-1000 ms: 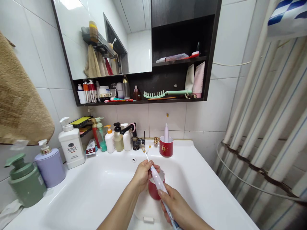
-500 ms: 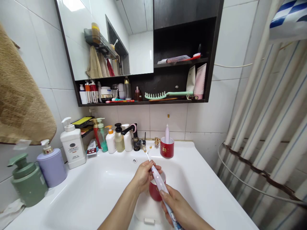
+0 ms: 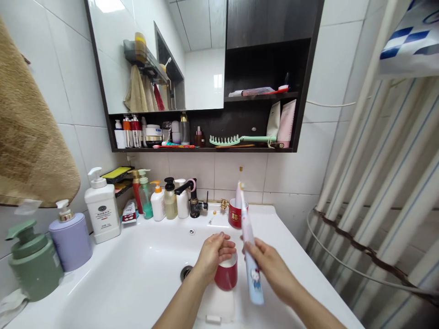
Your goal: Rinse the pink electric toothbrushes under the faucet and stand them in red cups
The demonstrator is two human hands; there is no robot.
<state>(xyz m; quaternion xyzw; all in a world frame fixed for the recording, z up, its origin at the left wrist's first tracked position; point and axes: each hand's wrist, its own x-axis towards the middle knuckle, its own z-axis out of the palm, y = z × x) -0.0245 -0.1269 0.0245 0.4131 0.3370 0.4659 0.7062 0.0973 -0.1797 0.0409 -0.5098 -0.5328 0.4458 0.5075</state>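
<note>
An electric toothbrush [image 3: 253, 265], pink above and light blue below with a cartoon figure, is gripped by my right hand [image 3: 265, 256]. It stands nearly upright, head up, slightly blurred. My left hand [image 3: 217, 256] is apart from it, fingers loosely extended and holding nothing that I can see. Those fingers overlap the rim of a red cup [image 3: 226, 278] in the sink; whether they touch it I cannot tell. Behind the brush, a second red cup [image 3: 234, 218] with gold marking stands on the sink ledge, a pink pointed object [image 3: 238, 194] upright in it.
Around me is the white sink [image 3: 137, 274], with a drain [image 3: 186, 273] and a black faucet [image 3: 195, 196]. A pale lidded box [image 3: 216, 306] lies below the cup. Several pump bottles [image 3: 170, 201] line the left and back. Pipes [image 3: 373, 183] run at right.
My right hand has moved the toothbrush right and turned it more upright. My left hand has come away from its neck, and the view has shifted slightly, uncovering the drain.
</note>
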